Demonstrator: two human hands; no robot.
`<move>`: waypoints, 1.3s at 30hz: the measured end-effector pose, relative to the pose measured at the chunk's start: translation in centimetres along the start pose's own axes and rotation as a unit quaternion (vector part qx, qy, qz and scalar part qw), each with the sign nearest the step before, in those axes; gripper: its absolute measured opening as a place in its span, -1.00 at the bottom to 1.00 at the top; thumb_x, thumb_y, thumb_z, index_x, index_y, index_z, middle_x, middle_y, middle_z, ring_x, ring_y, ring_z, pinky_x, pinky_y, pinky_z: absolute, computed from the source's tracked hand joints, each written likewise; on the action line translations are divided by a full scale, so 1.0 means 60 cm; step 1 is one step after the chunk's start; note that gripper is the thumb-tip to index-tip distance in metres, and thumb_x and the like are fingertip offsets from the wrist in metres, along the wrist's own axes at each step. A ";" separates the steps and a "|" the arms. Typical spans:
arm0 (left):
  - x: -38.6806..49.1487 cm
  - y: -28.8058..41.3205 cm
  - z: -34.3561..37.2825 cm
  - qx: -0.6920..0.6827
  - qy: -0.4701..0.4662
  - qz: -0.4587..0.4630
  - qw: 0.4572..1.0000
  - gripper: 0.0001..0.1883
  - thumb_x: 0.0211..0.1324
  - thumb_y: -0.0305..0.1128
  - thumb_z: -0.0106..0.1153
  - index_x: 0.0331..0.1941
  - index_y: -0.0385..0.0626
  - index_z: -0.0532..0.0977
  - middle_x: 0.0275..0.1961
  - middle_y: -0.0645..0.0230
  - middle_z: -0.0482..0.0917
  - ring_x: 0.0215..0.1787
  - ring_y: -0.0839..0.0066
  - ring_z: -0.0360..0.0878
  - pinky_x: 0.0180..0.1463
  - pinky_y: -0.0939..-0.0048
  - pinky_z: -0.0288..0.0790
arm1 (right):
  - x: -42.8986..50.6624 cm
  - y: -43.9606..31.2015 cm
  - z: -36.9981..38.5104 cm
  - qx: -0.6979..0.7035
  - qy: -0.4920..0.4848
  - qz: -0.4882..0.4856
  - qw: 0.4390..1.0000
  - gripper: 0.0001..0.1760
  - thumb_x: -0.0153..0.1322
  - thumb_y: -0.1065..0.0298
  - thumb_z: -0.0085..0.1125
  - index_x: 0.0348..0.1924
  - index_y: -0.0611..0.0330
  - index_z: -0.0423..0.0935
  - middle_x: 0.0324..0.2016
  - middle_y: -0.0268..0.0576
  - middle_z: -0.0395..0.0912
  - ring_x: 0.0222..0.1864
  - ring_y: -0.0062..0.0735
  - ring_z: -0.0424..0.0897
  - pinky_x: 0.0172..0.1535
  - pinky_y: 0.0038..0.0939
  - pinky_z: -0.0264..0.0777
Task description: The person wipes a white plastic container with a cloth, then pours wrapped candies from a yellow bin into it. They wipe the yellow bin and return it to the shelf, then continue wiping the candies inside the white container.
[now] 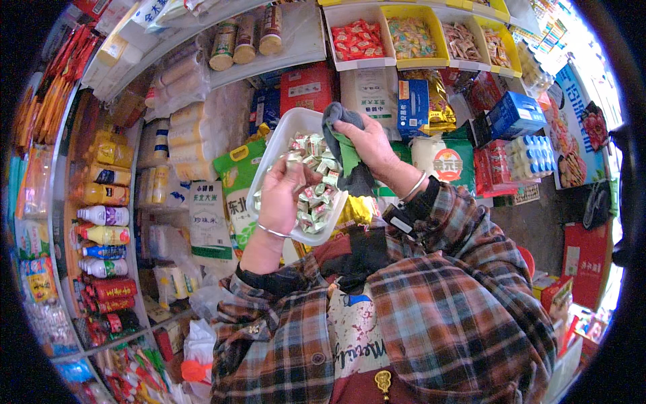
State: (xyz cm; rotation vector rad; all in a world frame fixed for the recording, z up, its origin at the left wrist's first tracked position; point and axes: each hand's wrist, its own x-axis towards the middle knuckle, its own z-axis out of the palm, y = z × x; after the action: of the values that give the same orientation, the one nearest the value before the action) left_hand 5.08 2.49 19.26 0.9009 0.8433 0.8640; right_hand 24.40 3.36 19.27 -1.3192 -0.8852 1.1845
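A white plastic tub (256,194) of wrapped candies (315,199) is before me, tilted. My left hand (286,189) is over the tub's left side, its fingers pinching a small wrapped candy (293,157) above the others. At the tub's upper right, my right hand (367,141) grips a grey and green cloth (348,151), which hangs down over the tub's right edge. What bears the tub from below is hidden.
Bins of wrapped sweets (358,43) line the shelf at the top. Rice sacks (209,217) stand behind the tub and to its left. Bottles (106,215) fill a shelf at far left. Boxes (515,115) and packs of small bottles (531,156) are at right.
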 end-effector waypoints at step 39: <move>0.047 -0.174 -0.121 0.570 0.139 -0.055 0.808 -0.62 -0.23 -0.21 0.32 -0.26 -0.13 0.58 -0.37 0.06 0.64 -0.29 0.20 0.63 -0.13 0.24 0.47 | -0.072 0.151 -0.126 -0.231 -0.098 -0.010 0.968 -0.56 0.22 0.31 0.34 -0.07 0.31 0.56 -0.31 -0.05 0.66 -0.26 -0.36 0.63 -0.11 -0.37 0.47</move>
State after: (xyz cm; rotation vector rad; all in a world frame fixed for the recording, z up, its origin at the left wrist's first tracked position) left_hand 2.51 3.44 6.50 1.7589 1.7239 0.3013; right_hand 29.55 -3.67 10.25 -1.5720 -1.3758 1.1476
